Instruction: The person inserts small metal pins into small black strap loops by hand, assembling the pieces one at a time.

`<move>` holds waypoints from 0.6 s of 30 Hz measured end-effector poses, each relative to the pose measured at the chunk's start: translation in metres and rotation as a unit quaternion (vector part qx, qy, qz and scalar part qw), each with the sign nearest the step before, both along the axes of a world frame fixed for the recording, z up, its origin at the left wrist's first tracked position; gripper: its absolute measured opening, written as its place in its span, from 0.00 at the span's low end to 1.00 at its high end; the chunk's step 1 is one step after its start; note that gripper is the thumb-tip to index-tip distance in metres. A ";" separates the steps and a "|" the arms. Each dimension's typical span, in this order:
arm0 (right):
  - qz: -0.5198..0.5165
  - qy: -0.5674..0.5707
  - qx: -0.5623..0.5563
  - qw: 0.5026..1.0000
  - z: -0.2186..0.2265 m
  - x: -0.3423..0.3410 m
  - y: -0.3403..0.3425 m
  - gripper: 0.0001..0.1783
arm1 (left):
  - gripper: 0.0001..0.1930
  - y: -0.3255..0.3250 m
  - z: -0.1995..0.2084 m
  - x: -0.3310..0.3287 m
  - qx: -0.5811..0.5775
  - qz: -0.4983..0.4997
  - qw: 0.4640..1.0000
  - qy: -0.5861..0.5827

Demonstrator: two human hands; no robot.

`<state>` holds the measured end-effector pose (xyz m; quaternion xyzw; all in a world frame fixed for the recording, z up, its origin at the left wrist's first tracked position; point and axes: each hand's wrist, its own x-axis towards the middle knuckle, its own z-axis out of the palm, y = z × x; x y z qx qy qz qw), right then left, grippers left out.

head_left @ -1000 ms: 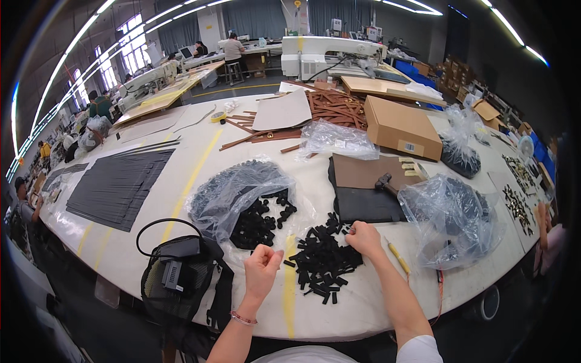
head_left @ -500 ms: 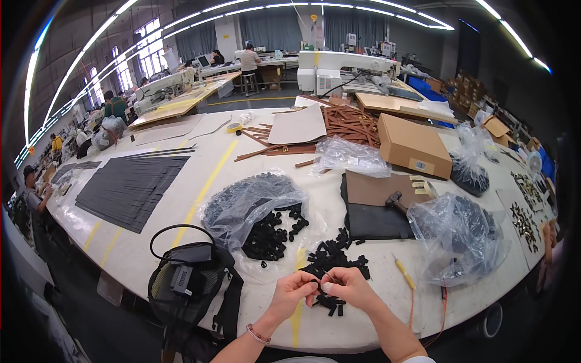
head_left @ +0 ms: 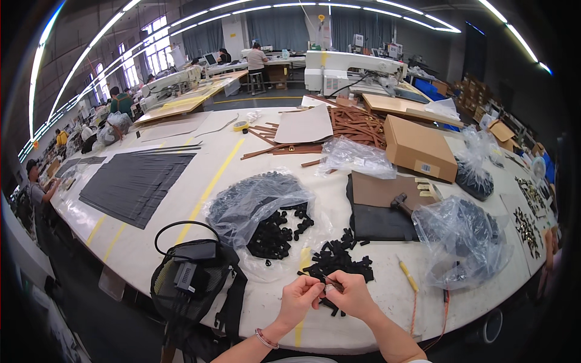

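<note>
Close together above the near part of the table, both my hands are pinched. My left hand (head_left: 299, 300) has thumb and forefinger closed on a small black piece, mostly hidden by the fingertips. Almost touching it, my right hand (head_left: 352, 296) is pinched too; a thin dark edge shows at its fingers, but its kind cannot be made out. Just beyond the hands spreads a pile of short black strip pieces (head_left: 340, 259), some of them under the fingers. Farther left, small black rounded parts (head_left: 270, 238) spill from a clear plastic bag (head_left: 242, 202).
Right of my hands lies a yellow-handled tool (head_left: 408, 277) with an orange cord, beside another clear bag (head_left: 463, 242). A hammer (head_left: 400, 204) rests on dark sheets. Behind are a cardboard box (head_left: 417, 148) and brown straps (head_left: 357, 128). A black mesh basket (head_left: 181, 293) stands left.
My hands have drawn slightly closer together, the right one turning so its back shows more. The whole view has shifted a little; the objects on the table lie as before.
</note>
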<state>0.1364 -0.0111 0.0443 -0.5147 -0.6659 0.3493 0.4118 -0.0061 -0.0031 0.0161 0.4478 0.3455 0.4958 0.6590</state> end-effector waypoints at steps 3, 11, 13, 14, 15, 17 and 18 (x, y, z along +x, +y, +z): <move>-0.038 -0.037 0.052 0.997 -0.007 -0.005 -0.001 0.05 | 0.04 -0.004 -0.006 0.001 0.085 0.055 0.988 0.114; -0.032 -0.053 0.111 0.992 -0.009 -0.007 -0.006 0.06 | 0.05 0.000 0.000 -0.006 -0.037 -0.049 0.997 -0.037; -0.042 -0.146 0.280 0.948 -0.011 -0.007 -0.006 0.06 | 0.05 0.001 0.001 -0.008 -0.084 -0.077 0.991 -0.067; -0.036 -0.157 0.299 0.940 -0.009 -0.007 -0.008 0.07 | 0.05 0.002 0.001 -0.009 -0.133 -0.103 0.981 -0.097; -0.036 -0.158 0.302 0.940 -0.009 -0.008 -0.009 0.07 | 0.05 0.003 0.001 -0.010 -0.131 -0.103 0.981 -0.097; -0.040 -0.089 0.259 0.961 -0.009 -0.008 -0.012 0.07 | 0.04 0.002 0.001 -0.011 -0.186 -0.149 0.958 -0.160; -0.040 -0.089 0.260 0.961 -0.008 -0.008 -0.013 0.07 | 0.04 0.002 0.000 -0.011 -0.185 -0.149 0.958 -0.160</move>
